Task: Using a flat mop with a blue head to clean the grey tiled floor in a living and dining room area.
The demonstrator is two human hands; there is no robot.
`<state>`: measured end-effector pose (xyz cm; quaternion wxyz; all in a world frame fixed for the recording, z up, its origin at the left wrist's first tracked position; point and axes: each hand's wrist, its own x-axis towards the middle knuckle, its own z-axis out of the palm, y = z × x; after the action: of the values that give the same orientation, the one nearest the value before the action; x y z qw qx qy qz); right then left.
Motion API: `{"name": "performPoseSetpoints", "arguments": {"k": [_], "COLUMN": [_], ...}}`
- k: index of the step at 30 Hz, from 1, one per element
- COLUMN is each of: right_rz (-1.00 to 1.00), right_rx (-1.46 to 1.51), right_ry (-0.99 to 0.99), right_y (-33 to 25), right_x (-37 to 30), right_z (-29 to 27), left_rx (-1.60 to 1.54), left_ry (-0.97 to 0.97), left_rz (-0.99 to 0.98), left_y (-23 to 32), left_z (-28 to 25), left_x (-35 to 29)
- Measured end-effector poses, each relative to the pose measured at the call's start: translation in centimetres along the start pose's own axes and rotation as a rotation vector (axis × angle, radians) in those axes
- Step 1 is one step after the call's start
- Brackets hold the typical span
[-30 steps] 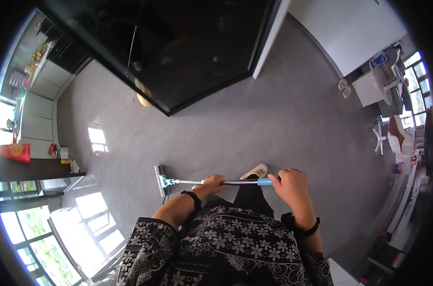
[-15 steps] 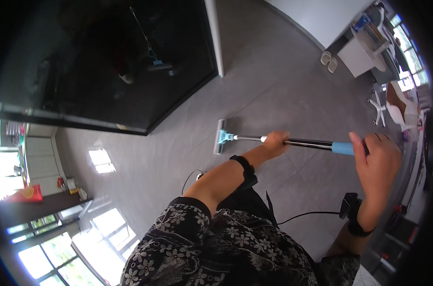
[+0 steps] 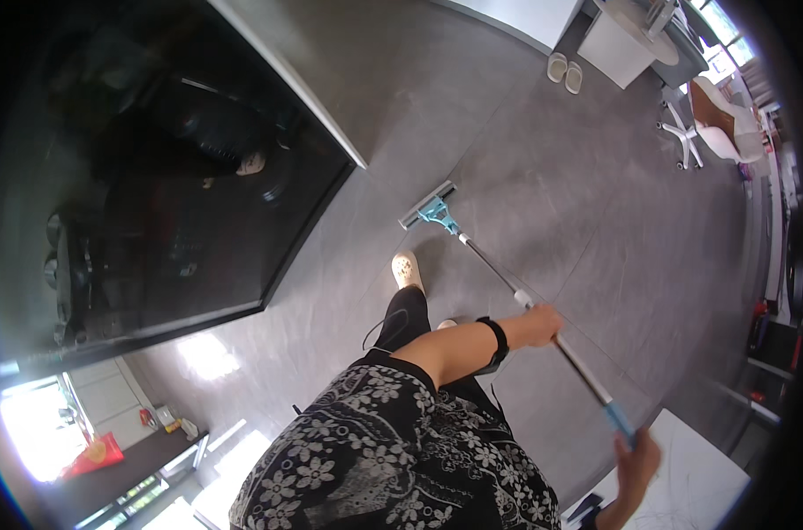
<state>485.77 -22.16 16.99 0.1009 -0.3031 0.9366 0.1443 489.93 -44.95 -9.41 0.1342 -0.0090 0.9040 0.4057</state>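
Observation:
A sponge mop (image 3: 437, 213) with a light blue head and a grey sponge strip rests on the grey tiled floor, ahead of my light-coloured shoe. Its metal pole slants toward me and to the right. My left hand (image 3: 539, 325) is closed round the middle of the pole, just below a white collar. At the near end, my right hand (image 3: 639, 456) grips the light blue handle. A white tabletop (image 3: 684, 468) lies close beside and under the right forearm.
To the left stands a large dark glossy panel (image 3: 189, 221) with a pale edge. Farther right are slippers (image 3: 564, 73), a white cabinet (image 3: 613, 44) and a wheeled chair (image 3: 719, 124). Shelves (image 3: 764, 371) line the right side. A red bag (image 3: 95, 455) sits at the lower left.
The mop has swung round so its head points farther away and its handle nearer to me. My right hand came down toward the lower right. My view has shifted, and a shoe now shows.

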Motion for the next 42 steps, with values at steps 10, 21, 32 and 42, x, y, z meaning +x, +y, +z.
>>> {"name": "performPoseSetpoints", "arguments": {"k": [10, 21, 32, 42], "right_rz": [0.291, 0.155, -0.183, -0.031], "right_rx": [0.625, 0.705, 0.795, 0.659], "right_ry": [-0.486, -0.495, -0.353, -0.342], "right_y": [-8.4, -25.3, -29.4, -6.4], "right_x": [-4.0, 16.1, 40.3, 44.3], "right_z": [13.9, 12.2, 6.6, -1.1], "left_rx": [0.162, 0.367, 0.171, -0.060], "left_ry": [-0.299, -0.130, 0.428, 0.475], "left_rz": [0.184, -0.175, -0.569, -0.182], "left_y": [-10.7, -30.4, -36.1, -24.6], "left_z": [6.7, -9.7, -22.5, -15.5], "left_x": [-5.3, -3.0, 4.0, 24.5]}}
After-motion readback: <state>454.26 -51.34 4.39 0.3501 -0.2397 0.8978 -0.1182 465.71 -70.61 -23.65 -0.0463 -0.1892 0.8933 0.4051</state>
